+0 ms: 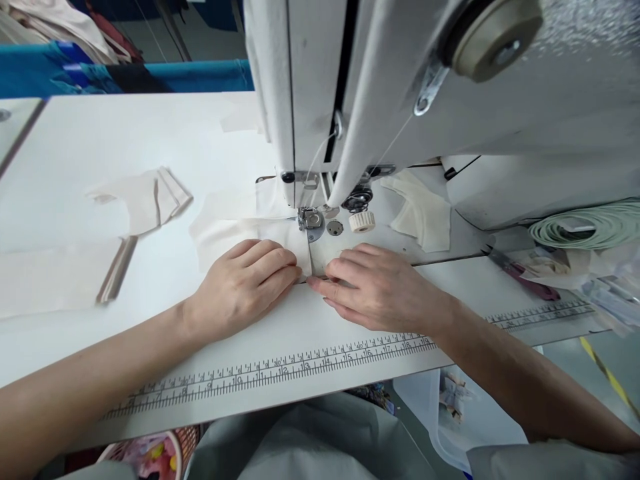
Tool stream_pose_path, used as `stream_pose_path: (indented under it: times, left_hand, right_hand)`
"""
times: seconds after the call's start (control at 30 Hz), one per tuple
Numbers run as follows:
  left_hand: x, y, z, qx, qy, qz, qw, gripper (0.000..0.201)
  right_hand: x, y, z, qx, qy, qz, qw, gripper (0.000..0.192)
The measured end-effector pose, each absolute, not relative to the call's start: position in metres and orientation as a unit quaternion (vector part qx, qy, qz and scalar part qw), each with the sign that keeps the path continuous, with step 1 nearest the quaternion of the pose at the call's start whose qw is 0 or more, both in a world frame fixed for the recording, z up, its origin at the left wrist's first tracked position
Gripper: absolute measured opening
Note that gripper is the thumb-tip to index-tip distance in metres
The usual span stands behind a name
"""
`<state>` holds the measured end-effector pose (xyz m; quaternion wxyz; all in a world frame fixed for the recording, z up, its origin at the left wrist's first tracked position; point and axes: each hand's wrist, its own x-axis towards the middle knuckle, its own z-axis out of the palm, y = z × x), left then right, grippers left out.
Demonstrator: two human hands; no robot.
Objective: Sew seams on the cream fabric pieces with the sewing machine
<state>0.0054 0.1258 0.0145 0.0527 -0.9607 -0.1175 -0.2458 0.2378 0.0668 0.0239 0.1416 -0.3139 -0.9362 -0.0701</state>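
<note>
A cream fabric piece (pixel 220 237) lies flat on the sewing machine bed, its right part under the presser foot (pixel 311 219). My left hand (pixel 247 283) rests on the near side of this piece, fingers bent and pressed together, gripping it close to its right corner. Just across the fabric's right edge is my right hand (pixel 375 287), its thumb and fingertips closed at that same corner. Both sets of fingertips are partly hidden. White thread runs down to the needle area of the sewing machine (pixel 310 87).
Stacked cream pieces (pixel 150 200) and a longer stack (pixel 60 277) lie at left; more cut pieces (pixel 420 210) sit right of the needle. A printed ruler (pixel 300 370) follows the table's front edge. Dark-red-handled scissors (pixel 530 277) and coiled pale green cord (pixel 590 223) are at right.
</note>
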Motion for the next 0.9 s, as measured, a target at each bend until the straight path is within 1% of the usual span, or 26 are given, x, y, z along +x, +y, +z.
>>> stream_pose_path:
  times: [0.13, 0.67, 0.8, 0.9]
  left_hand:
    - [0.0051, 0.1256, 0.0156, -0.962, -0.111, -0.240, 0.069, 0.011]
    - [0.0059, 0.1249, 0.0149, -0.964, -0.108, -0.230, 0.077, 0.012]
    - [0.0056, 0.1249, 0.0151, -0.965, -0.102, -0.229, 0.077, 0.011]
    - [0.0065, 0.1252, 0.0146, -0.963, -0.114, -0.236, 0.055, 0.009]
  right_hand:
    - [0.2376, 0.0664, 0.0230, -0.314, -0.935, -0.084, 0.140, 0.024]
    - [0.2376, 0.0658, 0.0231, -0.318, -0.935, -0.085, 0.129, 0.024]
    - [0.2399, 0.0664, 0.0236, -0.313, -0.936, -0.077, 0.140, 0.023]
    - [0.2421, 0.0673, 0.0239, -0.309, -0.936, -0.072, 0.150, 0.023]
